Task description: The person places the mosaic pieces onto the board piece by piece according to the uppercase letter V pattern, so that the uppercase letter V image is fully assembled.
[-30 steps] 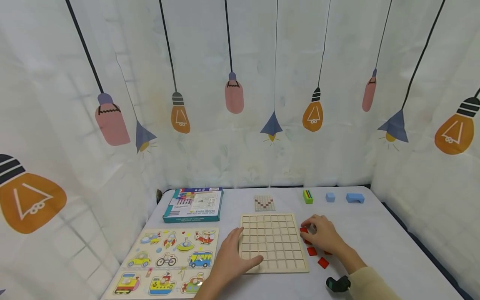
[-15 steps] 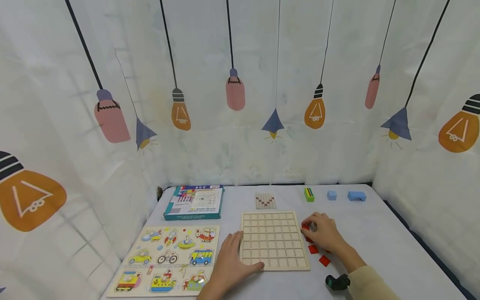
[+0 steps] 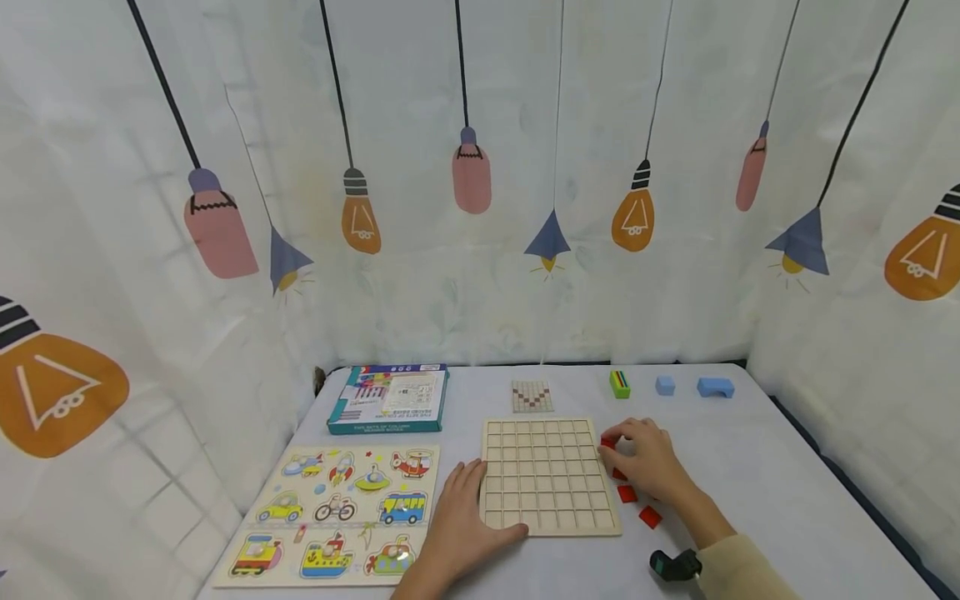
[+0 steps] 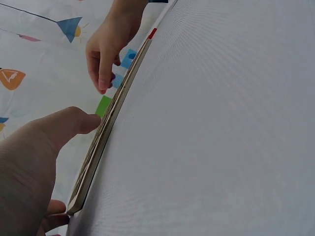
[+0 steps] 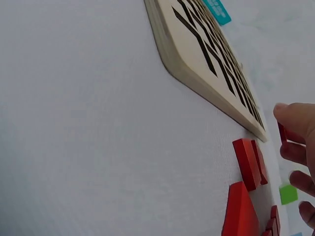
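Note:
A pale wooden grid board [image 3: 550, 477] lies flat on the white table. My left hand [image 3: 467, 523] rests along its left side, fingers fairly straight and thumb spread across the front left corner. Beside the right edge, my right hand [image 3: 647, 458] pinches a small red square tile [image 5: 282, 133] between thumb and fingertip, as the right wrist view shows. Other red tiles lie on the cloth near it, among them one tile [image 3: 627, 494] close to the board and another tile [image 3: 650, 517] nearer the wrist. More tiles are partly hidden by the hand.
Left of the board lies a vehicle picture puzzle [image 3: 330, 517], with a flat teal box [image 3: 388, 400] behind it. Along the back are a small patterned card [image 3: 532, 397], a green striped block [image 3: 619, 384], a blue cube [image 3: 664, 385] and a blue arch block [image 3: 716, 387].
The head view has tilted slightly, so the table sits a little higher in it. Both hands keep nearly the same places by the board; the right fingers shift slightly around the red tiles.

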Available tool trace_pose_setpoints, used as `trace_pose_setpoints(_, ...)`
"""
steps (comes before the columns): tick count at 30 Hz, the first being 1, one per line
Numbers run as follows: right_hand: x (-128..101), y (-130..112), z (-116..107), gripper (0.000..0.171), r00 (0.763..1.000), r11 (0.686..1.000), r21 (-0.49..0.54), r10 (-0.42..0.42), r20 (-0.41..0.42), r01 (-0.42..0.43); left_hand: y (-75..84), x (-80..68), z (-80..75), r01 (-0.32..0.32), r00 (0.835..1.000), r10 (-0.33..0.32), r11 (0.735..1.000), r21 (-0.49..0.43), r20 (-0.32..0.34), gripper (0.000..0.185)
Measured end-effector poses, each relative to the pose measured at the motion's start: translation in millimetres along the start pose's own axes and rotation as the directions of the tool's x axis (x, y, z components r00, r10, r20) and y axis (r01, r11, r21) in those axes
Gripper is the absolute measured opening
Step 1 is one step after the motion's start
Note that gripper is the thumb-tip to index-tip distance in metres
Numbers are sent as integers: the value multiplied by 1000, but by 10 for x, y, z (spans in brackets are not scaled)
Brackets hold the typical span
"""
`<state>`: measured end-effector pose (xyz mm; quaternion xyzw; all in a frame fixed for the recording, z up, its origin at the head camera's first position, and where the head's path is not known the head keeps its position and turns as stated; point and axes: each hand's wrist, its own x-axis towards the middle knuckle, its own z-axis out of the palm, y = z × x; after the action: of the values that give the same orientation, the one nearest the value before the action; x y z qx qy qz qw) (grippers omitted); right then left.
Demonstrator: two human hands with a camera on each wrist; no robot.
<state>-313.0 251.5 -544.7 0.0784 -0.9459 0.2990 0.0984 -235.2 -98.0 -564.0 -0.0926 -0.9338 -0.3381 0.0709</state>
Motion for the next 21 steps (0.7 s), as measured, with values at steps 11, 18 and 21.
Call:
trace_pose_setpoints(11,-91,-167,77,17,997,997,11,-80,0,80,-13,-12,-6,-4,1000,4,1000,6,7,128)
trace_pose_setpoints(18,-144,-244,146,14,998,995,81,-61,34,58,-23,-17,-1,-8,1000,8,1000,20,-4,127)
trace_pose_setpoints(21,-165,-281,162,15,998,994,108,-40,53,34,-19,-7,-4,-2,1000,2,1000,21,5,127)
